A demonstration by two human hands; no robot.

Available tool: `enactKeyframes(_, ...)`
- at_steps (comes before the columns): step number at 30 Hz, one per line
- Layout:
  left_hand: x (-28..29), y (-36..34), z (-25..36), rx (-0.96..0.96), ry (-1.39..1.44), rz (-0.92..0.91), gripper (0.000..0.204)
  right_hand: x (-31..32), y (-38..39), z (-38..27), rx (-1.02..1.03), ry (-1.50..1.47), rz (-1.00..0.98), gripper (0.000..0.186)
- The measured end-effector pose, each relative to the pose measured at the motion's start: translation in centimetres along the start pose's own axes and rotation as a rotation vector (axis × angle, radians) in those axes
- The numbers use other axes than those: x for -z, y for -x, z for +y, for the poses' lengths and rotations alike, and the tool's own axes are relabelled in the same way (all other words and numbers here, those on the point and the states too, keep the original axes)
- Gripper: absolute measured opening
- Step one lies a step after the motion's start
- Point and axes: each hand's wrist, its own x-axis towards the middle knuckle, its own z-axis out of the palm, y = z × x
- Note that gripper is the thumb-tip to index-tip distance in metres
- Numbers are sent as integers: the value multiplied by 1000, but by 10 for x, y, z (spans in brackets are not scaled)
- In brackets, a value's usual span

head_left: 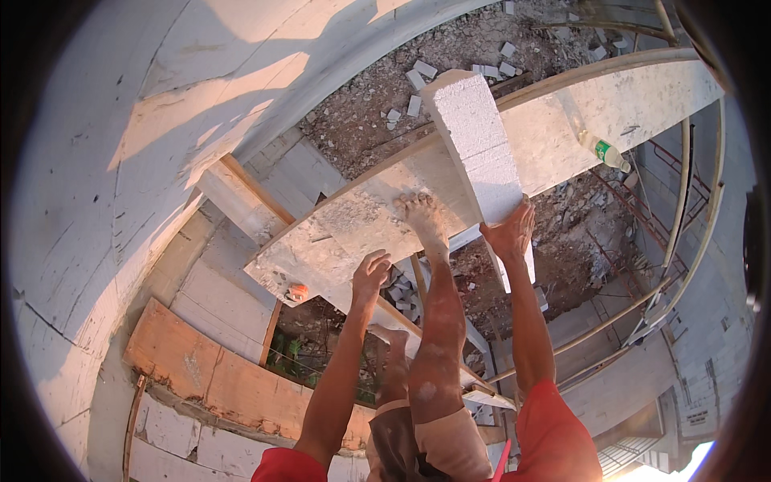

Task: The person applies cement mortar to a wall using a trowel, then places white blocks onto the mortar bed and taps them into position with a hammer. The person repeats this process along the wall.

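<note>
A long white aerated concrete block (479,145) rests on or over the pale plank (341,217), slanting across it; whether it lies or stands tilted I cannot tell. At its near end my right hand (511,230) grips the block, thumb on the left edge and fingers along the right. My left hand (371,275) hovers beyond the plank's near edge, fingers loosely bent and apart, with nothing in it. My bare foot (423,217) stands on the plank between both hands, left of the block. The other foot (389,333) is lower, on a narrower board.
A plastic bottle (606,151) lies on the plank at right. A small orange object (298,291) sits at its left end. Below are rubble (353,112), block pieces and metal scaffolding (658,217). A white block wall (104,201) rises at left; an orange-brown board (217,365) spans the lower left.
</note>
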Motion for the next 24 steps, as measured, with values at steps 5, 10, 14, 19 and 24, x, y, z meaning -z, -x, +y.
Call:
enactKeyframes(5, 100, 86, -49, 21, 37, 145, 45, 13, 5, -12, -26, 17, -27, 97)
enactKeyframes(10, 179, 216, -149, 1, -24, 419, 44, 76, 51, -45, 31, 76, -106, 107)
enactKeyframes(14, 176, 309, -206, -85, 37, 449, 51, 162, 119, -79, 202, 164, -158, 115)
enactKeyframes(19, 152, 420, -216, -401, -238, 398, 53, 262, 225, -139, 524, 202, -178, 113)
enactKeyframes(24, 155, 548, -205, -765, -431, 563, 74, 317, 326, -200, 1000, 495, -157, 115)
